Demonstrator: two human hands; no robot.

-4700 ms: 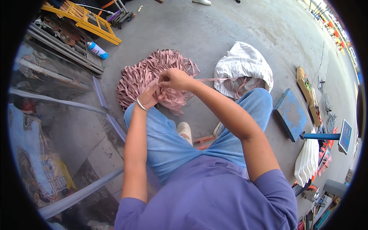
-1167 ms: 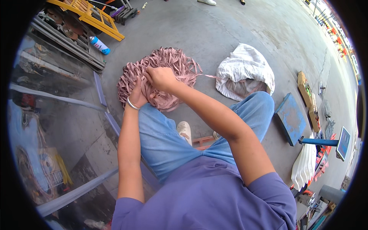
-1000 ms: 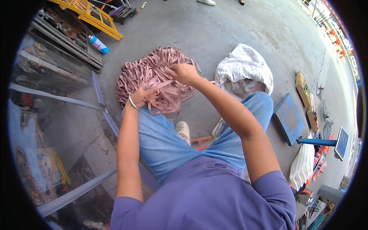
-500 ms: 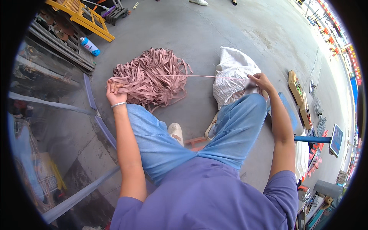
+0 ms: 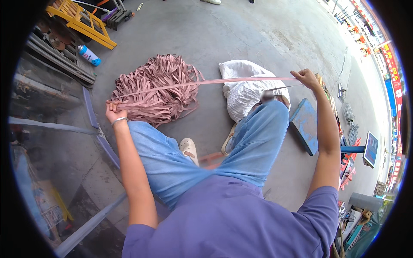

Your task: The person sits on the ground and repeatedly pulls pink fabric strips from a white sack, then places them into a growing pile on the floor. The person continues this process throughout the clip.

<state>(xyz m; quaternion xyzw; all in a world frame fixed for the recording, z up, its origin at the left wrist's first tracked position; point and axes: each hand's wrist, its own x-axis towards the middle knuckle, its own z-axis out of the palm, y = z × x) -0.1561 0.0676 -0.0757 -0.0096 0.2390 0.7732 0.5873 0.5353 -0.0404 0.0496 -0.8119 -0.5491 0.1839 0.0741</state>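
A flat pink ribbon [image 5: 232, 80] is stretched between my hands, across the front of my legs. My left hand [image 5: 114, 112] is closed around its left end, beside a big tangled heap of the same ribbon [image 5: 161, 88] on the floor. Raised out to the right, my right hand [image 5: 306, 79] pinches the other end. From these fingers a thin dark strand also runs back to a small blurred dark object [image 5: 267, 95] above my right knee; its kind I cannot make out. A crumpled white woven sack [image 5: 241, 74] lies beyond that knee.
At left are a glass door frame [image 5: 88, 107], a spray can [image 5: 89, 56] and a yellow folding frame [image 5: 88, 26]. On the right stand a blue platform scale [image 5: 305, 124] and its display [image 5: 371, 149], near wares on the floor. A low reddish stool [image 5: 211, 160] shows beneath me.
My right hand has moved outward and slightly up, drawing out a longer, wider-looking stretch of ribbon. My left hand keeps its grip. The view has shifted, revealing more of the scale.
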